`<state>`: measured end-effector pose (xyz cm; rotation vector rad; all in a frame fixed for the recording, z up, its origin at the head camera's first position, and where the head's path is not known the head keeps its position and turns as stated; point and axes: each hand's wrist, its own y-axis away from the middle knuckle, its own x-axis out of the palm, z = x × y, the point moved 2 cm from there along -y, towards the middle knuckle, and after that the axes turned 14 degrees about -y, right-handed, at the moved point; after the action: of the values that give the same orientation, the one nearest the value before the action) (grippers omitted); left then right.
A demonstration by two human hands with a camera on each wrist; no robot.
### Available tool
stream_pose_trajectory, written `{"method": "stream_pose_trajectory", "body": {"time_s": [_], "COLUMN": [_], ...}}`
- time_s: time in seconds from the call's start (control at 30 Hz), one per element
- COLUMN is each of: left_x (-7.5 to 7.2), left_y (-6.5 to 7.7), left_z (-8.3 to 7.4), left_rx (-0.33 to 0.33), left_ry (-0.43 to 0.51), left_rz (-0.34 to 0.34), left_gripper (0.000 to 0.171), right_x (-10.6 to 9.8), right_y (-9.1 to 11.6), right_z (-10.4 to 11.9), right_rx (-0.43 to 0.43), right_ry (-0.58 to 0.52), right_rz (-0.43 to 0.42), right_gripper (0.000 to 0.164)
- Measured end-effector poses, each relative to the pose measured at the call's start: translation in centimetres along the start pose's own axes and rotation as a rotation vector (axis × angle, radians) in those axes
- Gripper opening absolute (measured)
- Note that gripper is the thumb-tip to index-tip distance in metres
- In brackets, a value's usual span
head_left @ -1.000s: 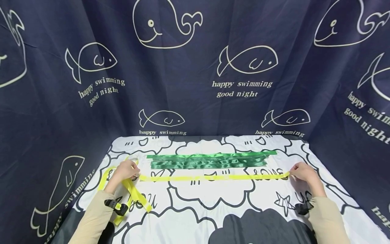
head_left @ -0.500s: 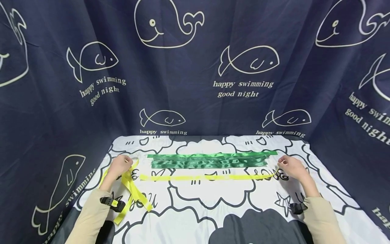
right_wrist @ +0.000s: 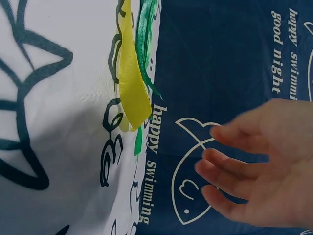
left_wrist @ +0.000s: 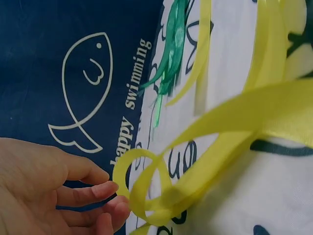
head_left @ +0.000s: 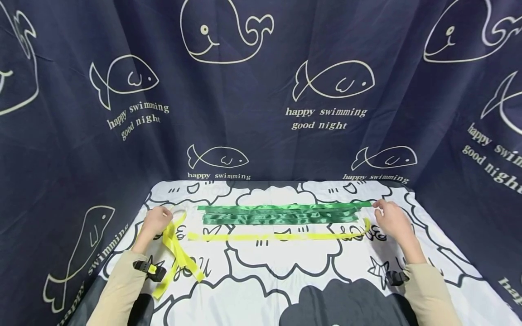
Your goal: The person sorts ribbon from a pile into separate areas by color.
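Observation:
A yellow ribbon [head_left: 265, 237] lies stretched across the cloth, its right end [head_left: 367, 224] curling up. Behind it, several green ribbons [head_left: 281, 216] lie side by side. My left hand [head_left: 157, 220] is at the left, beside a tangle of loose yellow ribbons [head_left: 178, 253]. In the left wrist view its loosely bent fingertips [left_wrist: 111, 189] are right by a yellow loop [left_wrist: 146, 191]; whether they touch cannot be told. My right hand [head_left: 390, 220] is near the right end of the green ribbons. The right wrist view shows its fingers [right_wrist: 230, 166] relaxed, holding nothing.
A white cloth with black cloud drawings [head_left: 244, 299] covers the table. Dark blue curtains [head_left: 261, 104] with fish and whale outlines stand at the back and both sides. Dark wrist mounts [head_left: 396, 277] sit on both sleeves.
My right hand has let go of the yellow ribbon's right end, moving left and towards the back; that end now curls up. My left hand has drawn back leftward from the ribbon's left end.

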<state>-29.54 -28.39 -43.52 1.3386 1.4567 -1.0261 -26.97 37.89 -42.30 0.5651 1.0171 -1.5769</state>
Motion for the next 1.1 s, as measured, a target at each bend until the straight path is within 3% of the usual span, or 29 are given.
{"method": "stream_pose_trajectory", "body": {"time_s": [0.17,0.3,0.63,0.83,1.1], "left_x": [0.4,0.8,1.9,1.6,1.2], "left_y": [-0.5,-0.8,-1.6,-1.8,-1.2], "left_z": [0.7,1.0,1.2,1.2,0.0], "left_rx": [-0.011,-0.019,-0.069,-0.025,0.067], "left_ry": [0.013,0.028,0.002,0.013,0.114], "left_rz": [-0.018,-0.023,0.005,-0.042,-0.023], "left_gripper": [0.030,0.033,0.050,0.029,0.032], "right_x": [-0.4,-0.5,1.5,2.5,3.7], "right_y": [0.3,0.4,0.0,-0.4,-0.4], "right_z": [0.4,0.8,3.3,4.9,5.7], "right_rx": [0.006,0.003,-0.127,-0.197,-0.201], "right_ry": [-0.017,-0.042,-0.162,-0.207,-0.222], "right_rz": [-0.156,-0.177,0.155,0.223,0.293], "right_gripper": [0.026,0.027,0.021,0.015,0.017]}}
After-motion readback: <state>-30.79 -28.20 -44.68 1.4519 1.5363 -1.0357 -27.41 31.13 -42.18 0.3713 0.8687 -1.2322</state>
